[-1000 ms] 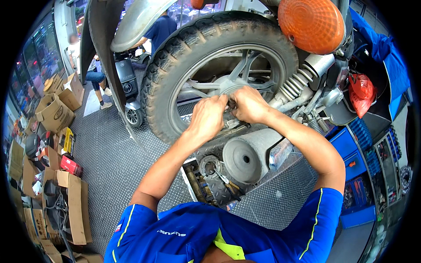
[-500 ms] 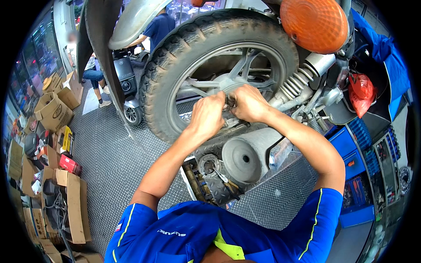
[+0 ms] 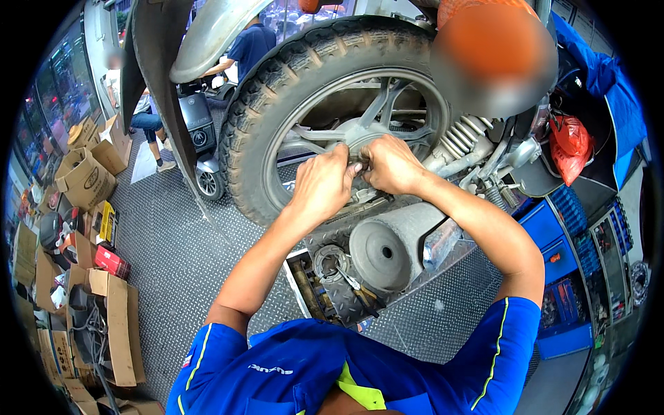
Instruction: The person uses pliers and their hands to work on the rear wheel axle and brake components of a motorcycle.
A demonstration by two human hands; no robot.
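Note:
My left hand [image 3: 324, 181] and my right hand [image 3: 391, 166] meet at the hub [image 3: 362, 131] of a motorcycle's rear wheel. Both are closed, fingertips pinched on a small dark part at the hub's centre that the fingers mostly cover. The knobbly, dusty tyre [image 3: 252, 121] rises beyond them around a grey spoked rim. Below my hands lies a round grey metal cover [image 3: 373, 238] with a hole in its middle. Beside it, on a metal tray, are a ring-shaped brake part [image 3: 324, 263] and pliers [image 3: 361, 289] with dark handles.
A coil-spring shock absorber [image 3: 465, 138] and an orange turn signal [image 3: 484, 48] stand at the right of the wheel. Blue tool drawers [image 3: 546, 228] are farther right. Cardboard boxes [image 3: 86, 181] line the left. At the back, a person [image 3: 252, 48] is beside a grey scooter [image 3: 199, 131].
My left thumb has shifted and now shows near the pinched part. Both hands stay at the hub. The tyre and turn signal have shifted slightly in view.

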